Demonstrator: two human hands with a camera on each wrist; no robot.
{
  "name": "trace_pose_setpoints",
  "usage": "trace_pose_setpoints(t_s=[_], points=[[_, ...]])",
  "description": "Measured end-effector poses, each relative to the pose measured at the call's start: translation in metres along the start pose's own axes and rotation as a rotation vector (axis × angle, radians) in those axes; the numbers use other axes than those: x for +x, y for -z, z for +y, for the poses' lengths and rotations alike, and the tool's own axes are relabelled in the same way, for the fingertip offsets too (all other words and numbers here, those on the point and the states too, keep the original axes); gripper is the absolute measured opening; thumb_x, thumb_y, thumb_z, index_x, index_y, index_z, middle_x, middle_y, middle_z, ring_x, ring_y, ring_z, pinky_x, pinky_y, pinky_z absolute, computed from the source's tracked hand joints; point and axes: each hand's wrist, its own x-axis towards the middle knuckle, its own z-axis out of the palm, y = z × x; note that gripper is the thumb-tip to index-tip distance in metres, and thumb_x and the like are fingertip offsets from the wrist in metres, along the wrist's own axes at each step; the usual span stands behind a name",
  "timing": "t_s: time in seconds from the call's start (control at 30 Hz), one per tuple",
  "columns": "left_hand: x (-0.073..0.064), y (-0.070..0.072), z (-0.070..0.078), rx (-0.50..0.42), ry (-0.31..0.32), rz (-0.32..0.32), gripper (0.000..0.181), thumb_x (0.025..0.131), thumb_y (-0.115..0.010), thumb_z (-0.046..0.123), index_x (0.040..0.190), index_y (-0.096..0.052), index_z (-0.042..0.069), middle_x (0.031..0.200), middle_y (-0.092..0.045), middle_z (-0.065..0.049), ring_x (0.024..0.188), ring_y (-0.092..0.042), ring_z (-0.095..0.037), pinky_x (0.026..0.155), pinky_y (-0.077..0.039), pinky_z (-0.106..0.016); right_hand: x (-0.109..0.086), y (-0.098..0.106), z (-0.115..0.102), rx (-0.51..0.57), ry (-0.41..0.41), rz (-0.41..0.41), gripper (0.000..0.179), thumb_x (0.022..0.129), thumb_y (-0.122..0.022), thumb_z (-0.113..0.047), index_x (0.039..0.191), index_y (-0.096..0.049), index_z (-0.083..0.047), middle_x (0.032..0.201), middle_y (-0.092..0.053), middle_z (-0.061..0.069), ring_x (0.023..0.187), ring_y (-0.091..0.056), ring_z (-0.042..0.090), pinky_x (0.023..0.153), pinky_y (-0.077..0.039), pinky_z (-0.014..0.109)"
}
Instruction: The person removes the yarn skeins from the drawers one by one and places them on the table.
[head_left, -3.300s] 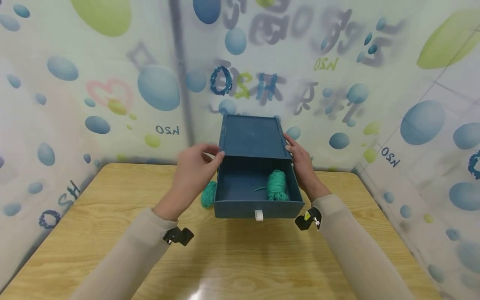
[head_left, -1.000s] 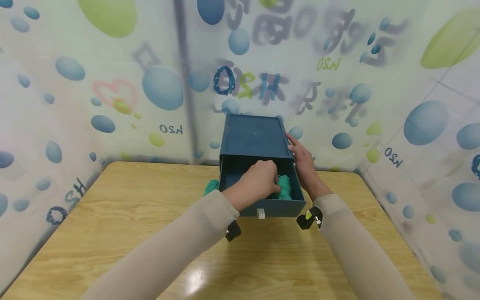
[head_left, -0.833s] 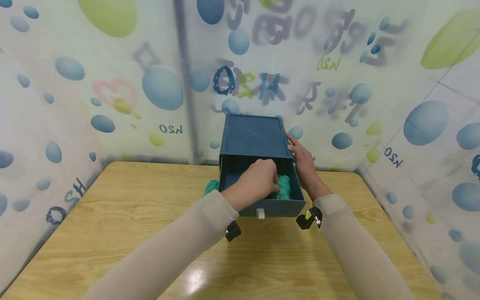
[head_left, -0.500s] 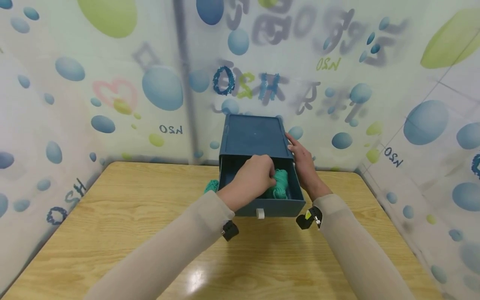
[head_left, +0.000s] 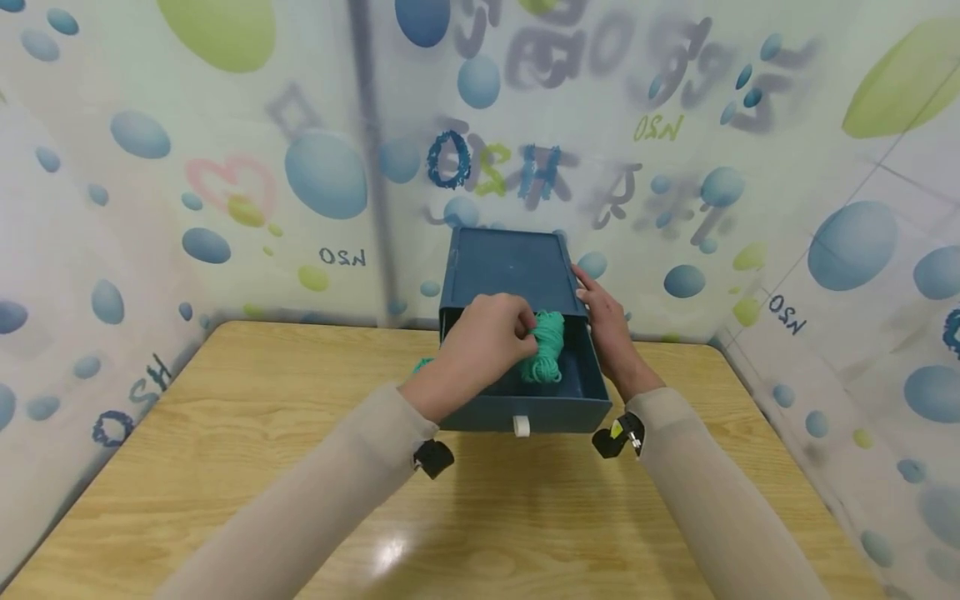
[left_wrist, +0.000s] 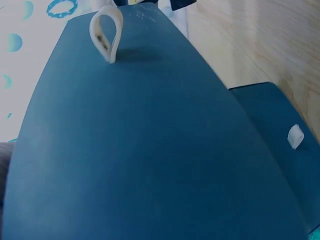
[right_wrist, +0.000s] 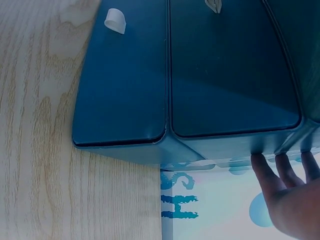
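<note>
My left hand (head_left: 483, 346) pinches the upper left side of a green yarn skein (head_left: 547, 346) in the head view. The skein stands over the pulled-out top drawer (head_left: 480, 414) of a dark blue drawer box (head_left: 510, 267), near the drawer's back. A white pull loop (head_left: 521, 426) sticks out of the drawer front. My right hand (head_left: 609, 333) rests against the box's right side; in the right wrist view its fairly straight fingers (right_wrist: 267, 175) touch the side wall. The left hand stays outside the left wrist view, which is filled by the drawer front (left_wrist: 140, 130).
Left of the box, a second bit of green yarn (head_left: 423, 363) peeks out behind my left wrist. Lower down, a shut drawer (right_wrist: 120, 90) carries its own white loop (right_wrist: 115, 21). The box stands on a wooden table (head_left: 300, 367) close to a patterned wall curtain (head_left: 420, 242).
My left hand went from beside the box into the drawer and took hold of the yarn skein. Hand and skein then moved up, back and left. The right hand has stayed on the box.
</note>
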Motion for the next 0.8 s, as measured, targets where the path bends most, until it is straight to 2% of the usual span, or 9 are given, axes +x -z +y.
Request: trace_pose_setpoints(t_s=[0.13, 0.33, 0.53, 0.67, 0.8], points=[[-0.006, 0.007, -0.001, 0.026, -0.021, 0.043, 0.011, 0.095, -0.068, 0.013, 0.106, -0.071, 0.012, 0.088, -0.072, -0.001, 0.071, -0.064, -0.012, 0.068, -0.054, -0.028, 0.0, 0.0, 0.0, 0.0, -0.013, 0.005, 0.053, 0.106, -0.036, -0.04, 0.158, -0.031, -0.037, 0.17, -0.022, -0.001, 0.156, -0.022, 0.03, 0.125, -0.019, 0.06], [-0.014, 0.017, -0.008, 0.042, -0.072, 0.143, 0.012, 0.094, -0.068, 0.01, 0.103, -0.075, 0.01, 0.092, -0.078, -0.004, 0.079, -0.072, -0.014, 0.07, -0.058, -0.028, 0.001, -0.001, 0.001, 0.004, 0.0, 0.007, 0.054, 0.105, -0.037, -0.04, 0.159, -0.031, -0.037, 0.17, -0.022, -0.001, 0.157, -0.021, 0.033, 0.122, -0.021, 0.065], [-0.023, 0.027, -0.025, 0.006, -0.138, 0.214, 0.013, 0.095, -0.068, 0.01, 0.104, -0.076, 0.009, 0.094, -0.079, -0.005, 0.083, -0.075, -0.015, 0.076, -0.06, -0.03, 0.002, -0.001, 0.004, -0.007, 0.003, 0.014, 0.054, 0.105, -0.037, -0.042, 0.158, -0.031, -0.038, 0.17, -0.022, 0.0, 0.156, -0.021, 0.033, 0.122, -0.021, 0.067], [-0.031, 0.033, -0.036, -0.003, -0.181, 0.287, 0.012, 0.093, -0.07, 0.009, 0.103, -0.077, 0.007, 0.092, -0.079, -0.007, 0.081, -0.075, -0.017, 0.075, -0.061, -0.031, 0.003, -0.001, 0.004, -0.008, 0.01, 0.011, 0.054, 0.105, -0.038, -0.041, 0.158, -0.032, -0.038, 0.17, -0.023, -0.001, 0.156, -0.022, 0.033, 0.122, -0.021, 0.066], [-0.037, 0.04, -0.048, -0.021, -0.19, 0.336, 0.012, 0.093, -0.071, 0.007, 0.103, -0.077, 0.005, 0.092, -0.078, -0.01, 0.081, -0.075, -0.019, 0.075, -0.061, -0.033, 0.003, -0.001, 0.004, -0.005, 0.026, 0.002, 0.053, 0.106, -0.038, -0.041, 0.158, -0.031, -0.038, 0.169, -0.024, -0.001, 0.155, -0.023, 0.033, 0.122, -0.022, 0.066]])
